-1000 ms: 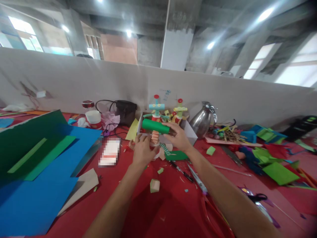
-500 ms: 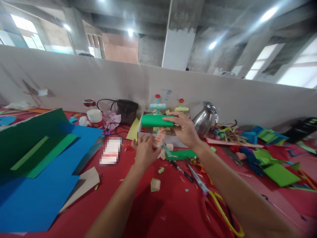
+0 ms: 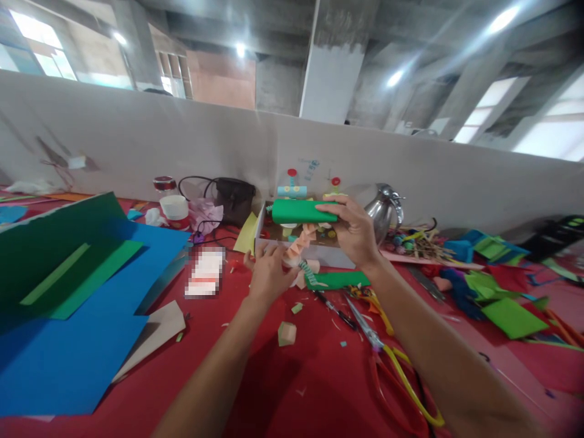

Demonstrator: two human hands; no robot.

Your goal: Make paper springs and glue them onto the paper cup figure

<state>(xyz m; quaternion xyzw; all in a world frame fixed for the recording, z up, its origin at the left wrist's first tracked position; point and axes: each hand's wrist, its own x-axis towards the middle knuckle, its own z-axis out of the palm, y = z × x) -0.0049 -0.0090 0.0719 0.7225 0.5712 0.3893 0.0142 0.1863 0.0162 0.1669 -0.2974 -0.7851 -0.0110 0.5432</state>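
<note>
Red tabletop; right fingers hold smooth green tube above pleated peach strip.

Right ahead of me ran a pale partition, and behind it stood a pillar, grey above, white below! Ceiling lamps glared, windows shone on both sides, and a red tabletop spread below me!

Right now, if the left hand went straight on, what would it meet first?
Probably the near wall of the white box, ahead of the left hand; depth is unclear from this view.
</note>
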